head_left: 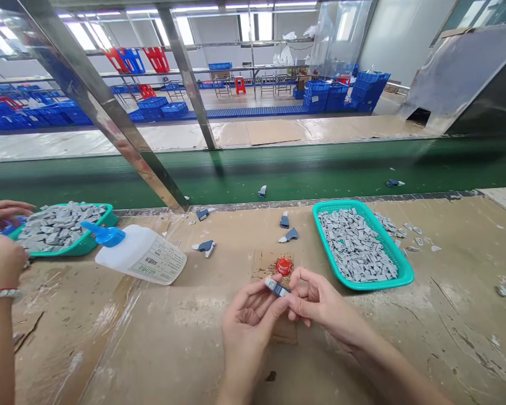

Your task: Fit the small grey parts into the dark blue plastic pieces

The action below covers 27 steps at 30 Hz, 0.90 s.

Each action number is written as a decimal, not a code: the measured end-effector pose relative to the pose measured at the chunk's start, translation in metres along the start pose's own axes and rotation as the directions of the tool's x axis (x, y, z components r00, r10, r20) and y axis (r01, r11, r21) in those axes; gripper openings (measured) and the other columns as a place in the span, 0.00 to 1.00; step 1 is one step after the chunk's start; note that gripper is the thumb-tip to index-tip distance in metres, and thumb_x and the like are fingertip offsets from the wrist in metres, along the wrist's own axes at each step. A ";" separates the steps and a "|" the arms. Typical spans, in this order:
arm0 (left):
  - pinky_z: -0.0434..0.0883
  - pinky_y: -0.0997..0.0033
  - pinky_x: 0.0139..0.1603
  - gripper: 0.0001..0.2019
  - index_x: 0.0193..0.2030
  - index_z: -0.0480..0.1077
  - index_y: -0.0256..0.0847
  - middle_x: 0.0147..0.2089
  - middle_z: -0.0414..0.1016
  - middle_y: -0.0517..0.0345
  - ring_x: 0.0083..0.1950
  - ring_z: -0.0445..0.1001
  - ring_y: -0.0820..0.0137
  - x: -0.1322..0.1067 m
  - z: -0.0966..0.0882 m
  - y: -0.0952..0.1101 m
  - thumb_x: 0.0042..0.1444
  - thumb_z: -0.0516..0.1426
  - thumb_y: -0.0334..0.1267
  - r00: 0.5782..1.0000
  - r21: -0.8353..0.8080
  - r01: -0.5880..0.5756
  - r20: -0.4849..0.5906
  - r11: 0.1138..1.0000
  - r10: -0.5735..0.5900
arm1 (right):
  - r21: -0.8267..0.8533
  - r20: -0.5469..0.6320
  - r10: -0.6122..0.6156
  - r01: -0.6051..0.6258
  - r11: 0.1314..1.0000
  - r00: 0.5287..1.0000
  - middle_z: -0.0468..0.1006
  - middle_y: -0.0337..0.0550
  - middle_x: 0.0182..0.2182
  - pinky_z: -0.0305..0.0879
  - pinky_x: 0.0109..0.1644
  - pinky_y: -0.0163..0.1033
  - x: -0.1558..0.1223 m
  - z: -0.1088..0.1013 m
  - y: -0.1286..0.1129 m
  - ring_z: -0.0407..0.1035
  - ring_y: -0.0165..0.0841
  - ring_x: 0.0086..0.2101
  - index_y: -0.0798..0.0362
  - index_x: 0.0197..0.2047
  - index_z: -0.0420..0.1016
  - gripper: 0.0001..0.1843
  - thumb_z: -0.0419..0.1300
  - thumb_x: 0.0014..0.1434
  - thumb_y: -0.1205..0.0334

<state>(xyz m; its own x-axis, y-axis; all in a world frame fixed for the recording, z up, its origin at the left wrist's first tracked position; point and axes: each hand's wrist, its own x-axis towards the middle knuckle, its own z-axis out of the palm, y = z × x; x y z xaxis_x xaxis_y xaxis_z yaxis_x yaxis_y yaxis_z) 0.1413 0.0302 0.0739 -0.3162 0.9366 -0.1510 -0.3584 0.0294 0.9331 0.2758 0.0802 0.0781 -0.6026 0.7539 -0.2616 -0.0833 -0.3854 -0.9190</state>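
Observation:
Between my two hands is a small dark-blue and light-grey plastic piece [277, 287]. The fingers and thumb of my left hand [251, 315] are closed on it from the left. My right hand [320, 298] pinches at its right end; my fingertips partly cover that end. Just beyond the piece, a round red cap-like dish [284, 266] sits among brown crumbs on the table. To the right stands a green basket [406, 277] full of small grey pieces. Similar blue-and-grey pieces lie ahead, including one blue piece [292, 234] with a pale tip.
A white glue-type bottle [141, 256] with a blue nozzle lies tilted at left. Beside it, another person's hands [2, 253] work at a second green basket [84, 246]. A green conveyor belt [236, 174] runs behind a metal post [122, 129]. Loose grey bits [413, 248] lie right.

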 end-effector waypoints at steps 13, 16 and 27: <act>0.70 0.66 0.49 0.15 0.53 0.63 0.37 0.43 0.70 0.52 0.40 0.72 0.72 0.176 -0.006 0.022 0.63 0.45 0.35 0.939 0.596 -0.322 0.106 0.735 0.326 | -0.745 -0.625 -0.537 -0.227 0.627 0.566 0.77 0.46 0.35 0.61 0.34 0.42 -0.014 -0.107 -0.025 0.70 0.40 0.34 0.50 0.45 0.71 0.14 0.55 0.59 0.53; 0.70 0.58 0.47 0.14 0.52 0.64 0.35 0.43 0.71 0.52 0.41 0.72 0.68 0.242 -0.010 0.037 0.62 0.49 0.38 0.934 0.799 -0.281 0.101 0.532 0.342 | -0.835 -0.548 -0.569 -0.360 0.416 0.613 0.77 0.48 0.35 0.60 0.39 0.46 -0.011 -0.126 -0.014 0.67 0.45 0.38 0.52 0.44 0.74 0.13 0.54 0.59 0.58; 0.59 0.51 0.55 0.20 0.57 0.60 0.34 0.56 0.64 0.43 0.58 0.61 0.56 0.321 -0.020 0.032 0.62 0.48 0.43 0.906 0.968 -0.204 0.243 -0.146 0.347 | -0.835 -0.547 -0.515 -0.387 0.391 0.660 0.75 0.52 0.34 0.58 0.43 0.48 0.008 -0.137 -0.014 0.61 0.47 0.40 0.51 0.44 0.78 0.13 0.56 0.61 0.57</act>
<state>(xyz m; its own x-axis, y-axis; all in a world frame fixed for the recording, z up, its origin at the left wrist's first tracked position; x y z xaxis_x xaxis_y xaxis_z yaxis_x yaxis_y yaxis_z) 0.0112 0.3247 0.0487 -0.1974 0.9435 0.2660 0.9671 0.1430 0.2106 0.3810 0.1645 0.0482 0.0793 0.9871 0.1389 0.8633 0.0017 -0.5046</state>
